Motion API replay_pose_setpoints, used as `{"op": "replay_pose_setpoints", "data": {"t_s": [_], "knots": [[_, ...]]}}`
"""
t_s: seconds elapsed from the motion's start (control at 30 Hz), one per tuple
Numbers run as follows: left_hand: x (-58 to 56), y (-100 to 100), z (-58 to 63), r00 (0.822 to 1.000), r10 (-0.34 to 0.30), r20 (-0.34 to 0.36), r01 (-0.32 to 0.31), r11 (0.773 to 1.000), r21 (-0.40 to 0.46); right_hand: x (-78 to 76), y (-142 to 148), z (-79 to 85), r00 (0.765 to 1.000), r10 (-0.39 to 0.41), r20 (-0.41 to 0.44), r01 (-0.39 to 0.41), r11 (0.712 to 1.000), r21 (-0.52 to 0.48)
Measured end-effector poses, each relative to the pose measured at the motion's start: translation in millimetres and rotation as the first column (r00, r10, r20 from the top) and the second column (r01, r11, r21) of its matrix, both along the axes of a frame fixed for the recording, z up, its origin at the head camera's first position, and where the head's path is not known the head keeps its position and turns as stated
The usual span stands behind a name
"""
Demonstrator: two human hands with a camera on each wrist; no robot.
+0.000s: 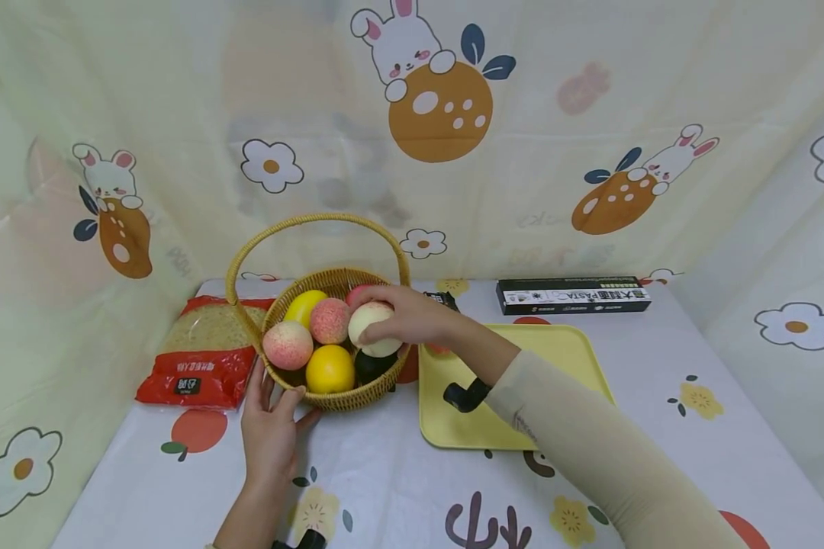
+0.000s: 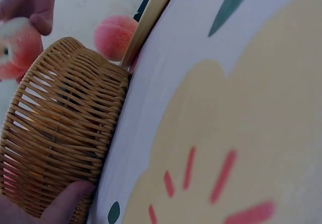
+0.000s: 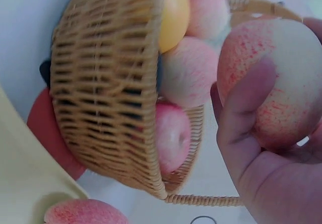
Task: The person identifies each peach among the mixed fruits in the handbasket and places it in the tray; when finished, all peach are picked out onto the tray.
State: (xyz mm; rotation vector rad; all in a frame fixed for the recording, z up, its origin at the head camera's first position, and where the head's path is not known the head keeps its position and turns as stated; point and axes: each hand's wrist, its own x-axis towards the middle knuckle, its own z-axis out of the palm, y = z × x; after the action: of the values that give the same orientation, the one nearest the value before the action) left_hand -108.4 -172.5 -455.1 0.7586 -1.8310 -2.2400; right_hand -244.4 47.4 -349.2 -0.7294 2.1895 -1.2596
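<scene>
A wicker basket [image 1: 350, 400] with an arched handle stands on the table, filled with several fruits. My right hand [image 1: 405, 314] grips a pale peach [image 1: 369, 320] with red speckles at the basket's right side. In the right wrist view the thumb lies across this peach [image 3: 297, 73], which is apart from the basket rim. My left hand [image 1: 271, 431] rests against the basket's outer wall at the front left, its thumb [image 2: 70, 201] touching the weave. Inside are speckled peaches [image 1: 287, 345], yellow fruits [image 1: 329, 370], a dark fruit [image 1: 374, 366] and a red apple [image 3: 172, 138].
Right of the basket lies a yellow tray [image 1: 508, 427] with a pink peach [image 2: 114, 36] on it. A red bag [image 1: 206, 374] is at the left. A black pasta box [image 1: 573, 296] lies behind the tray. A small dark packet [image 1: 442, 300] is partly hidden by my right arm.
</scene>
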Motion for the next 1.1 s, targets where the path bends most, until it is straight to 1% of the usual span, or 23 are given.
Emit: {"op": "replay_pose_setpoints", "data": {"t_s": [0.13,0.23,0.4,0.5,0.7,0.87,1.1], "knots": [[0.3,-1,0.2,1.000,-0.001,0.000,0.001,1.000,0.003,14.8,11,3.4,0.999,-0.027,0.025,0.029,0.996,-0.087],[0.7,-1,-0.8,1.000,-0.005,-0.004,0.005,1.000,0.005,25.1,23,3.6,0.998,-0.065,0.026,0.067,0.993,-0.098],[0.5,-1,-3.0,1.000,-0.007,-0.008,0.007,1.000,0.004,41.7,45,2.4,0.991,-0.119,0.067,0.127,0.982,-0.140],[0.3,-2,-3.7,1.000,-0.005,-0.009,0.005,1.000,0.003,52.3,61,0.7,0.989,-0.135,0.067,0.143,0.978,-0.151],[0.7,0,-2.6,1.000,-0.007,-0.015,0.007,1.000,-0.003,69.3,97,-4.3,0.983,-0.176,0.049,0.181,0.975,-0.127],[0.2,0,-1.2,1.000,0.004,-0.009,-0.004,1.000,-0.007,76.9,124,-5.5,0.972,-0.231,0.040,0.234,0.966,-0.108],[-0.8,1,-2.1,1.000,0.021,0.002,-0.021,1.000,-0.011,77.3,162,-6.3,0.949,-0.315,-0.028,0.311,0.946,-0.091]]}}
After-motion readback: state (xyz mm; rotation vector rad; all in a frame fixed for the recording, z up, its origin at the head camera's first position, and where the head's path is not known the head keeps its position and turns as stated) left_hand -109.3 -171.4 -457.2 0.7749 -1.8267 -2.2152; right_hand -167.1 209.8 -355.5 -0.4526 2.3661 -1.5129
